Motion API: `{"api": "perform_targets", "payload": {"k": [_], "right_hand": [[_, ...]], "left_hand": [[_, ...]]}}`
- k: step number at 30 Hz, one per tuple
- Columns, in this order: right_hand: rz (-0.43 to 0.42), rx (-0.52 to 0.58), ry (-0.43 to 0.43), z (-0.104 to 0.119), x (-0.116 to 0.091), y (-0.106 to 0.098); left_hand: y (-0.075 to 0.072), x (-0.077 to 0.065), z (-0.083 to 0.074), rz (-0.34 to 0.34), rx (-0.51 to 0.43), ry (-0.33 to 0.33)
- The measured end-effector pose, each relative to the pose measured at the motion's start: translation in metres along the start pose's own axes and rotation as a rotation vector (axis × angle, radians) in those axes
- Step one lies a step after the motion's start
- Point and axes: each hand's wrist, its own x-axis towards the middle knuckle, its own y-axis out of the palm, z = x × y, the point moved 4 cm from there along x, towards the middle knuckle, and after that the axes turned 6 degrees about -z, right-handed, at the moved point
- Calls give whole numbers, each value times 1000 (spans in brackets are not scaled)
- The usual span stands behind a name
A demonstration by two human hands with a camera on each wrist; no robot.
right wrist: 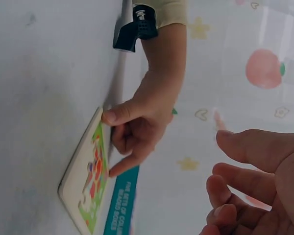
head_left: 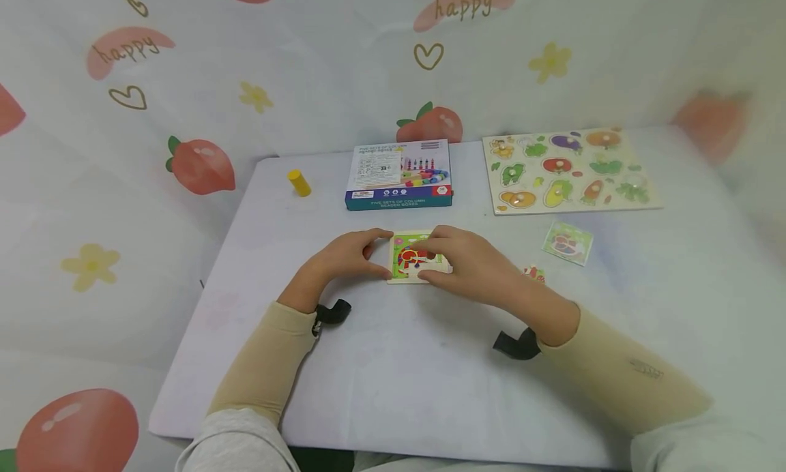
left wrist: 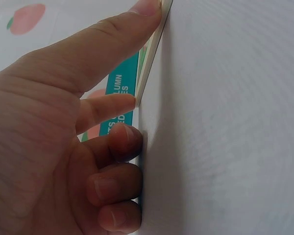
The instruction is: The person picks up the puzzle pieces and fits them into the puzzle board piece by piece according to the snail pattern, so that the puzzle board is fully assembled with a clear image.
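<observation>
A small square picture puzzle board (head_left: 402, 267) with a pale wooden rim and a green and red picture lies on the table before me. My left hand (head_left: 353, 257) grips its left edge between thumb and index finger; the other fingers curl loosely beside it in the left wrist view. Over the board's right side is my right hand (head_left: 475, 264), thumb and fingers apart. In the right wrist view this hand (right wrist: 257, 183) shows nothing between its fingers, and the board (right wrist: 90, 181) shows a partly bare wooden recess. A small red puzzle piece (head_left: 534, 274) lies beyond the right wrist, partly hidden.
Behind the board stands a flat bead-set box (head_left: 399, 175). A yellow cylinder (head_left: 299, 183) is at the back left. At the back right lies a large vegetable peg puzzle (head_left: 568, 168), with a small square picture puzzle (head_left: 568, 243) in front of it on the white table (head_left: 393, 376).
</observation>
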Motion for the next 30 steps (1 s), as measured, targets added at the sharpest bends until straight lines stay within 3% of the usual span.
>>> {"api": "perform_targets", "payload": {"k": [20,30], "right_hand": [[-84,-147,39,-35,-67,-42],[-12,-191,133,-65,-89,-46]], "left_hand": [[2,2,3,-2,6,-13],[2,1,3,-8,9,-16]]}}
